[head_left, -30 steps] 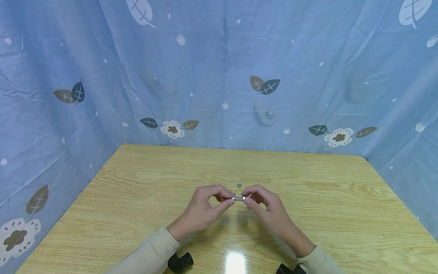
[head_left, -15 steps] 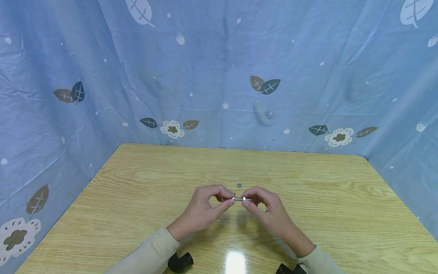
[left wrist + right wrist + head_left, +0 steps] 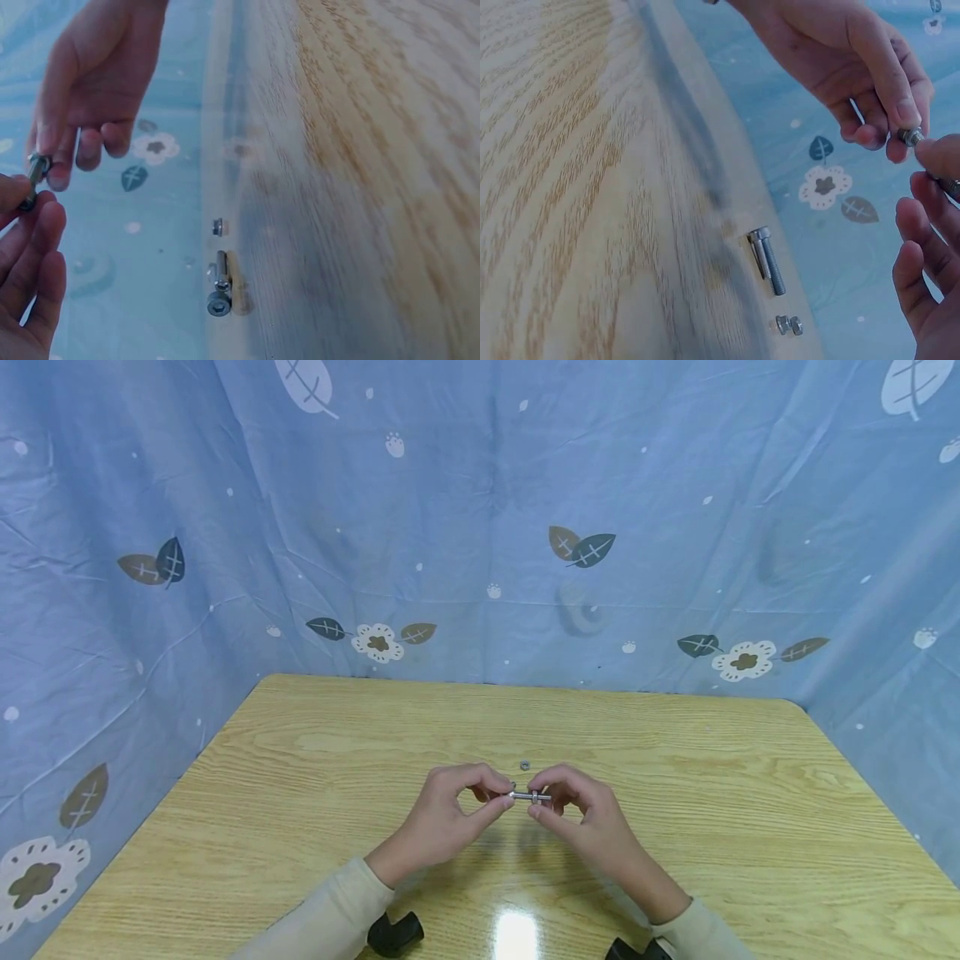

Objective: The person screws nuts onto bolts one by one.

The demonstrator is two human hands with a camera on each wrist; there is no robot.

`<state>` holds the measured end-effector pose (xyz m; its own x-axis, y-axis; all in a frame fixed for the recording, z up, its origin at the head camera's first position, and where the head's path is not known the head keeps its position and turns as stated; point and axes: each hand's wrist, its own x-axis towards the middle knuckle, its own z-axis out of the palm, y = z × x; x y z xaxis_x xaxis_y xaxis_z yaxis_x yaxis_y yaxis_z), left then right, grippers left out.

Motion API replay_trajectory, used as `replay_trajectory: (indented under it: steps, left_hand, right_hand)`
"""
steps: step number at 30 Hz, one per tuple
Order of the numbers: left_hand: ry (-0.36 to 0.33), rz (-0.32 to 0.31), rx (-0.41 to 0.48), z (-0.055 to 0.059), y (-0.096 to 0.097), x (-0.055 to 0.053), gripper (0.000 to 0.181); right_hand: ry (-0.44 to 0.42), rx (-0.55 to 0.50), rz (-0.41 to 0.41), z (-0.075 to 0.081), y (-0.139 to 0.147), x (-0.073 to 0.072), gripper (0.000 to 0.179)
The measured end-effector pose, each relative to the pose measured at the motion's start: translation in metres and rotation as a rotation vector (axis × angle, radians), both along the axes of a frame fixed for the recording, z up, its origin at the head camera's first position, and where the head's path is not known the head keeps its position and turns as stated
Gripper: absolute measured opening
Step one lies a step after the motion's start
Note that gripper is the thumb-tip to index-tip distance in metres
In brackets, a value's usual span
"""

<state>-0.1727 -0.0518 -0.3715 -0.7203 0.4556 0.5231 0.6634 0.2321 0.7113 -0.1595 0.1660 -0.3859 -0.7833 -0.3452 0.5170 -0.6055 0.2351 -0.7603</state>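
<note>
A metal bolt lies level between the two hands, above the table. My left hand pinches its head end between thumb and forefinger. Round the shank sits a hex nut, and my right hand holds it between thumb and fingertips. The bolt's threaded end sticks out past the nut, toward the right palm. In the left wrist view the same bolt shows between both sets of fingers. The right wrist view shows part of the bolt head at the left fingertips; the right thumb covers some of the shank.
On the wooden table lies a loose nut just beyond the hands. Two bolts lie beside loose nuts in the right wrist view. A blue patterned curtain hangs behind the table.
The right thumb and fingertips have shifted on the nut, from covering the bolt's end to lying apart above and below it. The threaded end now shows. The left hand stays still.
</note>
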Motion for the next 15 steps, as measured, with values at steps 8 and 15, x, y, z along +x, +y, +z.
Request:
replay_trajectory:
  steps: [8, 15]
  left_hand:
    - [0.015, -0.006, -0.003, -0.0018, 0.0006, 0.0, 0.004]
    - [0.014, 0.008, -0.012, -0.0006, 0.0003, 0.0014, 0.005]
  right_hand:
    - [-0.052, 0.036, -0.023, -0.0017, 0.0016, 0.0002, 0.013]
    - [-0.059, 0.051, -0.025, -0.003, 0.0016, -0.0004, 0.014]
